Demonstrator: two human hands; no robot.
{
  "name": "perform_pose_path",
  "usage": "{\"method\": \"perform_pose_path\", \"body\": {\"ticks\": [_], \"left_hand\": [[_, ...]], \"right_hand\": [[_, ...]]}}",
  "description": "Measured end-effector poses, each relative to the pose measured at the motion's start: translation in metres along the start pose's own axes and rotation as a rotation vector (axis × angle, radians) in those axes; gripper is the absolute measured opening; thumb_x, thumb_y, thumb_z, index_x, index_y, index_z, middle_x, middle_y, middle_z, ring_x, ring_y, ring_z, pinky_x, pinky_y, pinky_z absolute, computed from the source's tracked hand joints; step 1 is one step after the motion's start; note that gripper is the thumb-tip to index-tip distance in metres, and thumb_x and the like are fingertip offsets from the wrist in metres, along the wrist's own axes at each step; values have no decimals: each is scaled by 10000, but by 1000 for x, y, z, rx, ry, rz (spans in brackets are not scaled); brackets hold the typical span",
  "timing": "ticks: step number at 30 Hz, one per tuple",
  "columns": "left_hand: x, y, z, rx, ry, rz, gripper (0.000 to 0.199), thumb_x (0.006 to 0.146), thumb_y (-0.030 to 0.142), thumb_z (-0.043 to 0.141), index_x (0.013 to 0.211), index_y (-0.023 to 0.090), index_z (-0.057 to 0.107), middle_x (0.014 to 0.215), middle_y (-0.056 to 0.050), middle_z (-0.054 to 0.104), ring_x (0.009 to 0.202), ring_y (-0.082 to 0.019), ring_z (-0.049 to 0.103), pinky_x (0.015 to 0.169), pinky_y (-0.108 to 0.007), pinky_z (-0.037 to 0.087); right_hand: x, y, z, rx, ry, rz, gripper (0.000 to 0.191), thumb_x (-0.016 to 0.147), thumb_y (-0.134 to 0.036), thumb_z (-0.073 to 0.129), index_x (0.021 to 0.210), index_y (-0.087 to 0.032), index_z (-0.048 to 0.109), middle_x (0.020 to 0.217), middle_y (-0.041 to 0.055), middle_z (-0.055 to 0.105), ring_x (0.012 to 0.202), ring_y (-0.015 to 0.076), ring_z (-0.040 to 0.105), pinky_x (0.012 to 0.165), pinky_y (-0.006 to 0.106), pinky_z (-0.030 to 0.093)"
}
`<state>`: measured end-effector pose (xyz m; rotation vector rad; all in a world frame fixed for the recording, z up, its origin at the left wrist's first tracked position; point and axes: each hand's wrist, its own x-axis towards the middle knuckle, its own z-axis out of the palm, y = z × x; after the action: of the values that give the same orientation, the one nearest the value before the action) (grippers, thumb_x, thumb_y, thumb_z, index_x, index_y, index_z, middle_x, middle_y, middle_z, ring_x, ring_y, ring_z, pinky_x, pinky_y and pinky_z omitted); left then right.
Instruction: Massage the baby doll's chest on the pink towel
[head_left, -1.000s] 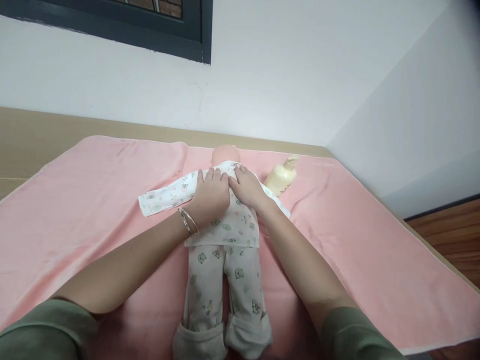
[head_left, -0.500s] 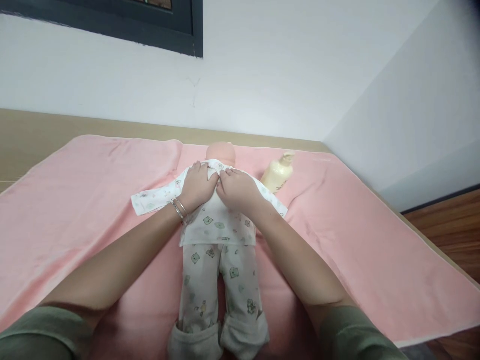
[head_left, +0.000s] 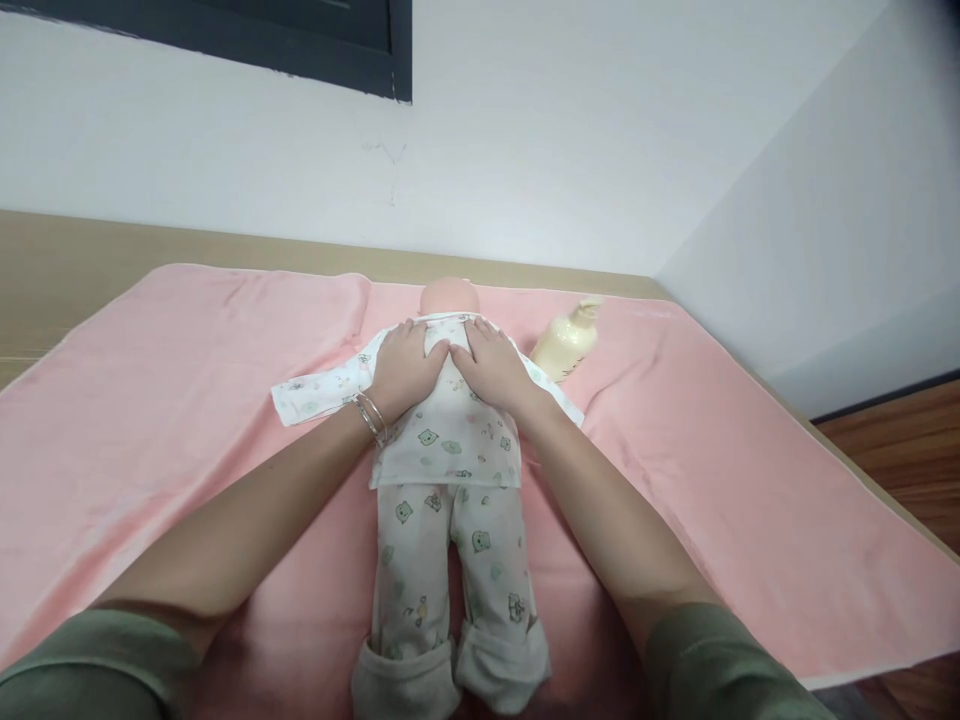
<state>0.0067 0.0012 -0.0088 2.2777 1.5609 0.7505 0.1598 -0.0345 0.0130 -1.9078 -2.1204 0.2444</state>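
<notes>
A baby doll [head_left: 450, 297] lies face down, its bare head pointing to the far side. It wears a white printed top [head_left: 454, 450] with long sleeves spread sideways, and matching trousers [head_left: 416, 560] with turned-up cuffs. Flat on the left of the doll's upper back rests my left hand [head_left: 407, 370], fingers stretched toward the shoulder; two bangles [head_left: 370, 418] circle the wrist. My right hand [head_left: 495, 365] lies open on the right of the upper back. The two thumbs come close together over the middle of the back. Neither hand grasps anything.
A cream pump bottle [head_left: 564, 342] lies tilted on the pink blanket [head_left: 187, 380], just beyond the doll's right sleeve. The blanket covers a wooden surface [head_left: 75, 265] that meets a white wall [head_left: 540, 140]. A dark frame [head_left: 300, 50] is set in the wall.
My right hand has gone from bent fingers near the middle to lying flat with fingers stretched out. My left hand stays on the upper back. The whole view has shifted slightly.
</notes>
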Motion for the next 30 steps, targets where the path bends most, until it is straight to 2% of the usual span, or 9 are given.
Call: {"method": "perform_pose_path", "body": {"ticks": [6, 12, 16, 19, 24, 27, 30], "left_hand": [[0, 0, 0, -3, -8, 0, 464, 1006, 374, 388, 1288, 110, 645, 1338, -181, 666, 1268, -314, 599, 1175, -473, 446], [-4, 6, -6, 100, -43, 29, 545, 1032, 345, 329, 1424, 64, 582, 1426, -232, 596, 1373, -352, 528, 1209, -501, 405], [-15, 21, -17, 294, -65, 128, 477, 1037, 242, 276, 1261, 65, 658, 1265, -243, 646, 1301, -377, 566, 1155, -516, 430], [-21, 29, -23, 380, -89, 200, 415, 1024, 194, 282, 1135, 81, 666, 1170, -232, 670, 1219, -373, 608, 1099, -506, 458], [-9, 18, -24, 213, -152, 168, 350, 1034, 253, 291, 1004, 150, 624, 1094, -168, 689, 1066, -300, 648, 995, -448, 509], [-1, 8, -20, 110, -150, 137, 400, 1054, 338, 267, 1041, 141, 615, 1137, -174, 688, 1099, -298, 630, 1022, -458, 500], [-1, 6, -17, 111, -138, 124, 409, 1055, 356, 276, 1105, 129, 612, 1188, -189, 674, 1135, -307, 612, 1052, -477, 485]], "right_hand": [[0, 0, -2, 7, 13, 4, 644, 1084, -384, 315, 1594, 0, 395, 1697, 227, 373, 1607, 335, 332, 1339, 479, 250], [-2, -2, -3, 23, 21, -6, 606, 1087, -379, 315, 1553, -17, 455, 1668, 226, 422, 1579, 332, 378, 1324, 481, 277], [-1, -1, -3, 20, 24, -16, 574, 1082, -371, 333, 1510, -26, 499, 1640, 227, 460, 1554, 337, 409, 1306, 478, 299], [-2, -3, -6, -12, 30, -22, 505, 1078, -352, 347, 1410, -49, 577, 1544, 215, 565, 1463, 333, 503, 1246, 460, 369], [-17, -21, -14, -163, 15, -18, 438, 1082, -305, 316, 1229, -68, 653, 1258, 200, 715, 1241, 339, 635, 1076, 451, 487], [-30, -33, -16, -276, 9, -71, 409, 1059, -248, 332, 1204, -52, 661, 1200, 231, 714, 1184, 354, 644, 1021, 461, 500], [-35, -35, -18, -314, -9, -157, 417, 1028, -162, 312, 1194, -47, 677, 1184, 236, 714, 1162, 350, 639, 1015, 457, 501]]}}
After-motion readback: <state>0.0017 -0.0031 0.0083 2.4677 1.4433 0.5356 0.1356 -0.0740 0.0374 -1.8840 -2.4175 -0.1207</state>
